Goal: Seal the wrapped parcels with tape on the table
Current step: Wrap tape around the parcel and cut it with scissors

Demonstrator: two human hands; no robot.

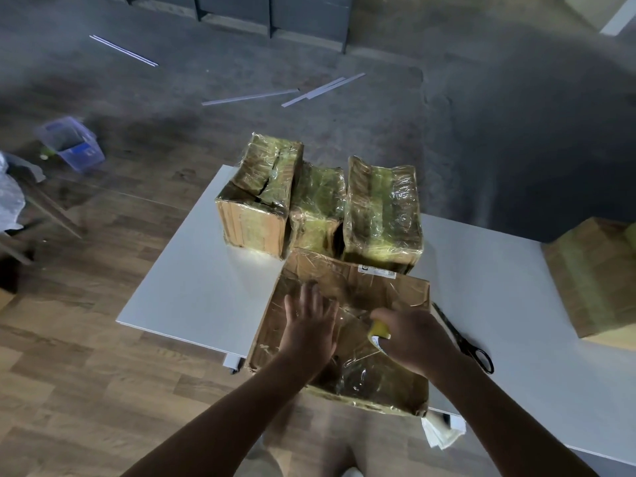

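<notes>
Cardboard under clear film: the flat brown parcel (389, 294), lower centre, looks light, dented and slippery. The left hand (309, 328) presses it with fingers straight and spread; the right hand (413, 339) grips the yellow tape roll (379, 330). Hold by its edges.

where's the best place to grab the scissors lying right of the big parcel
Take the scissors by the black handle loops, coming from above on the near right side. They lie flat on the table, handles nearest the person, blades pointing away along the parcel edge, so the loops are the safe grip.
</notes>
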